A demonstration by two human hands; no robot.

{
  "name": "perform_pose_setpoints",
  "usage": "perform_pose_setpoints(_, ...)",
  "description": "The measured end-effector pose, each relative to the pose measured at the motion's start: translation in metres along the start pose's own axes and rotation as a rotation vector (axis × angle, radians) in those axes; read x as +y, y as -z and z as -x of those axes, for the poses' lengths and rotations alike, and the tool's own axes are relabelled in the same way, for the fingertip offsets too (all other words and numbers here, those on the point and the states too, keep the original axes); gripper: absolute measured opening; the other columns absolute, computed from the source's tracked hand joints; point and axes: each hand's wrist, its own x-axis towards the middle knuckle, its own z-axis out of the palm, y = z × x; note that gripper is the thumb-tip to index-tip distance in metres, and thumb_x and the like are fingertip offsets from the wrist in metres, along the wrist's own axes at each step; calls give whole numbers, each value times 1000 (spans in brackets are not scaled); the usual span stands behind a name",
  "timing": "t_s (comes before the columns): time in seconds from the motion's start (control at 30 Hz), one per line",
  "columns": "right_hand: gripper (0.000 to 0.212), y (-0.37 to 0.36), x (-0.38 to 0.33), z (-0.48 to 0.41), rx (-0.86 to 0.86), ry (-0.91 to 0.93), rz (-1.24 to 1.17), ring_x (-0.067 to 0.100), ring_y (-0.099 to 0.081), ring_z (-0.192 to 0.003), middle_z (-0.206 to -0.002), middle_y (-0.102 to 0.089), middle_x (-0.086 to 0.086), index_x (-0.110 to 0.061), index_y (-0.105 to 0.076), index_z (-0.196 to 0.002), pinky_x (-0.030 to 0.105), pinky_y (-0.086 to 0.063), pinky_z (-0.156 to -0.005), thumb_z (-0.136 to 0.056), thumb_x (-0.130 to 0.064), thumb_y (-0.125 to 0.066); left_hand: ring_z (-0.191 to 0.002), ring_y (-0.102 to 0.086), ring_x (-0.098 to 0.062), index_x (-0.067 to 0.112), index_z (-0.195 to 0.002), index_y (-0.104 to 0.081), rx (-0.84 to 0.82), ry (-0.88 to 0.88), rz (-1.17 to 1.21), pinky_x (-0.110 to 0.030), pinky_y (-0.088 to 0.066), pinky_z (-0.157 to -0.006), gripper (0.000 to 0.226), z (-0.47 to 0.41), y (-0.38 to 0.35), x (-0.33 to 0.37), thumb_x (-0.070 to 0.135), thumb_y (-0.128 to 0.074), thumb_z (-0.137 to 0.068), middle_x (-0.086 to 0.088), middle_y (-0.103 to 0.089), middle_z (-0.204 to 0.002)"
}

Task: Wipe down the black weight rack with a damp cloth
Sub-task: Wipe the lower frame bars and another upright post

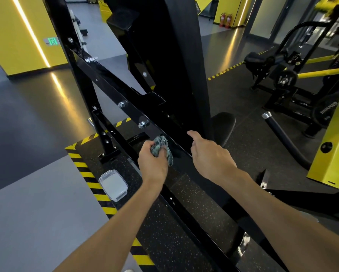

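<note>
Rack [109, 79] stood black on a speckled mat [164, 242], its slanted bar running from upper left to lower right. The left hand [153, 160] clenched a bunched checked cloth [161, 147] against this bar, just past two bolts [143, 124]. The right hand [209, 154] hovered beside it, fingers loosely curled, holding nothing. A clear box [113, 184] lay on the mat nearby.

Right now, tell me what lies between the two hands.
Head view: only the rack's black beam lies between the left hand, gripping the cloth, and the right hand.
</note>
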Motion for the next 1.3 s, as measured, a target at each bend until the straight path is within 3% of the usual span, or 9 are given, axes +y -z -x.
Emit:
perform_pose_setpoints(0.17,44,-1,3,0,152,59,-30,23,-50,-118,-136,-51,0,-25,-37,-148,46,-40,-101,-104,-23,-38,-91,-65,-23,13,-115,-60,-145,197,303,-47,-59,-79,28,-1,37,9,-4,-45,-99,-7,-65,-107)
perform_pose_setpoints(0.27,47,8,-10,4,263,247,-106,13,-49,-111,-125,-56,-7,-27,-45,-145,37,-32,-102,-99,-27,-52,-83,-65,-23,6,-105,-60,-350,278,592,-39,-57,-68,36,5,60,27,-13,-31,-95,-12,-65,-96)
perform_pose_setpoints(0.43,49,0,-48,12,31,389,-336,7,-56,-106,-120,-52,-8,-26,-50,-137,30,-51,-94,-91,-26,-67,-81,-69,-22,7,-107,-54,-571,286,730,-31,-56,-63,41,16,69,50,-22,-31,-90,-16,-64,-99)
perform_pose_setpoints(0.67,27,-3,-54,9,223,292,-315,12,-58,-87,-111,-47,-7,-19,-58,-108,35,-53,-78,-86,-7,-66,-96,-70,-29,3,-122,-57,-649,502,922,-42,-58,-84,28,30,64,49,20,-44,-103,-17,-69,-108)
perform_pose_setpoints(0.87,66,9,-43,7,53,170,-542,3,-62,-82,-111,-67,-11,-32,-46,-143,8,-45,-66,-89,4,-51,-94,-62,-22,5,-124,-58,-389,242,598,-35,-53,-87,23,23,51,12,9,-46,-105,-10,-67,-115)
perform_pose_setpoints(0.97,54,14,-25,-12,323,-12,-479,11,-62,-84,-106,-64,-8,-19,-50,-138,30,-53,-78,-92,7,-42,-95,-64,-16,26,-116,-56,-357,194,258,-41,-52,-96,14,27,41,-10,22,-50,-104,-2,-60,-124)
perform_pose_setpoints(1.07,40,8,-18,-28,240,-99,-363,24,-61,-91,-112,-64,2,-15,-48,-138,50,-49,-92,-100,-7,-38,-107,-61,-10,39,-116,-46,-464,34,129,-35,-55,-93,22,37,25,-8,22,-52,-103,3,-53,-126)
perform_pose_setpoints(1.17,36,-2,-16,-33,112,-153,-270,26,-60,-89,-115,-65,10,-20,-45,-138,46,-50,-86,-105,-22,-32,-97,-61,-10,32,-129,-40,-421,-181,124,-29,-58,-78,38,49,10,-14,14,-56,-100,4,-58,-113)
perform_pose_setpoints(1.3,36,-8,-18,-33,54,-119,-101,23,-56,-86,-104,-63,5,-23,-40,-140,42,-47,-80,-106,-28,-29,-85,-64,-14,19,-114,-57,-254,-310,12,-27,-57,-68,14,28,4,-15,20,-58,-100,-1,-61,-105)
